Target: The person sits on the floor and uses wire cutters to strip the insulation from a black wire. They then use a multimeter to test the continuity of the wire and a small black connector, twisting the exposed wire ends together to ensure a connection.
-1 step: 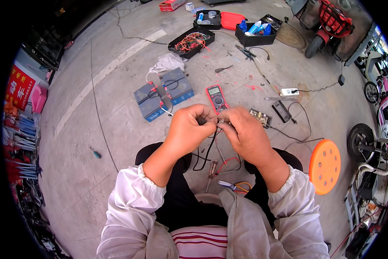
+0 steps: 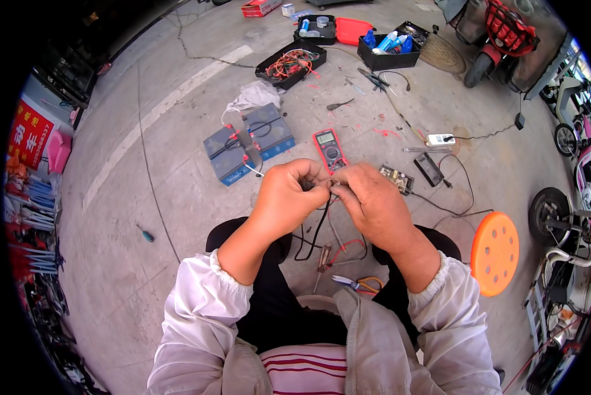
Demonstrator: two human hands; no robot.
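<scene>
My left hand [image 2: 292,197] pinches the upper end of a thin black cable [image 2: 320,226], whose loop hangs down between my knees. Thumb and forefinger of my right hand [image 2: 378,207] are closed at the same end, touching my left fingertips; the tiny part between them is mostly hidden. Just beyond my fingers lies a red multimeter [image 2: 329,146] with its screen facing up. An opened circuit board [image 2: 397,179] rests past my right hand, beside a black plastic case [image 2: 429,169]. Beneath my hands are a screwdriver [image 2: 324,258], a red wire [image 2: 356,241] and scissors [image 2: 358,284].
Two blue-grey batteries [image 2: 220,155] joined by wires stand front left. Farther off are a black tray of wires [image 2: 269,71] and a black box of bottles [image 2: 391,62]. A white power strip [image 2: 440,140] and an orange stool [image 2: 495,253] are on the right.
</scene>
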